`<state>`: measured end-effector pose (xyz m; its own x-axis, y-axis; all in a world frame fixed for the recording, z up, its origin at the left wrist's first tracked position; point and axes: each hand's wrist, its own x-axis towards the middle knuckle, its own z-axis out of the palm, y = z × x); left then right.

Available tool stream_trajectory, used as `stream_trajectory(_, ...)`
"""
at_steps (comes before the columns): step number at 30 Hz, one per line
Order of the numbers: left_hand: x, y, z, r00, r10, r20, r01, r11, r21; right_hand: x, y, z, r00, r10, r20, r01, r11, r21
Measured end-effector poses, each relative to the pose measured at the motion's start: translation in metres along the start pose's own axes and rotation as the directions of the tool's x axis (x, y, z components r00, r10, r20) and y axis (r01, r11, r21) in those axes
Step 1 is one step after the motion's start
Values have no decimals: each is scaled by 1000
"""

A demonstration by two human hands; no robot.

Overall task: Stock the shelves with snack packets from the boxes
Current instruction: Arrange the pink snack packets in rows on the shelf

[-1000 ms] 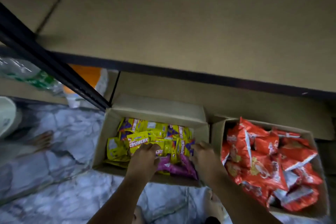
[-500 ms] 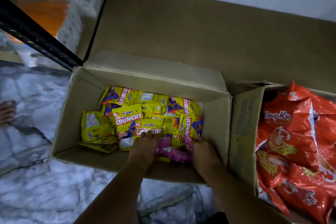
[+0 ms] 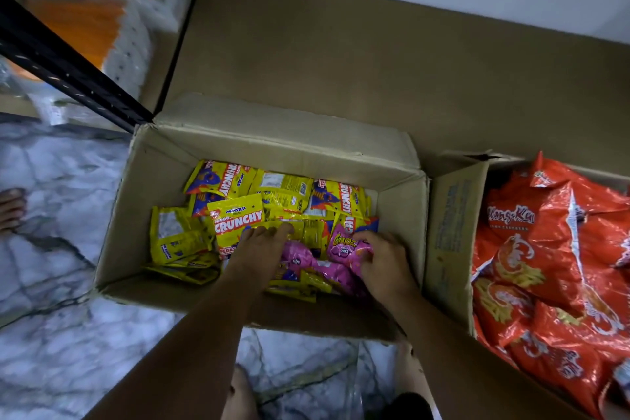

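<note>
Both hands were down inside an open cardboard box that stood on a marble-patterned floor. The left hand lay palm down on the heap, its fingers fairly straight and spread across a yellow Crunchy packet and the top of some pink packets; nothing showed it closing on anything. The right hand had its fingers curled round a pink Corn Toz packet, gripping it near the box's right wall. More yellow packets filled the back and left of the box, several lying face down. Just beside it on the right stood a second cardboard box piled with orange-red snack bags. Beyond both boxes ran a bare brown shelf board, with a black metal shelf post crossing the upper left. A bare foot of another person showed at the left edge of the floor.
</note>
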<state>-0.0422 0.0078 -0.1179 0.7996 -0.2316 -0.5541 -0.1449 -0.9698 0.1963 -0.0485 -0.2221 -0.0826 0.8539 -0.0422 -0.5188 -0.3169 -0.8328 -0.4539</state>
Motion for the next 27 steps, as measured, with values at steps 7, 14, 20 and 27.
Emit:
stream_trajectory(7,14,-11,11,994,-23,-105,27,999,38,10,10,20,1000,7,-9,-8,997,-75)
stream_trajectory(14,21,-18,16,954,92,-284,-56,989,134,9,10,29,979,-200,-28,127,718,-684)
stream_trajectory(20,14,-36,27,903,356,-241,-327,932,154,14,13,32,983,-175,54,160,677,-718)
stream_trajectory(27,15,-38,29,938,291,-185,-280,956,86,15,16,35,981,-191,30,155,683,-713)
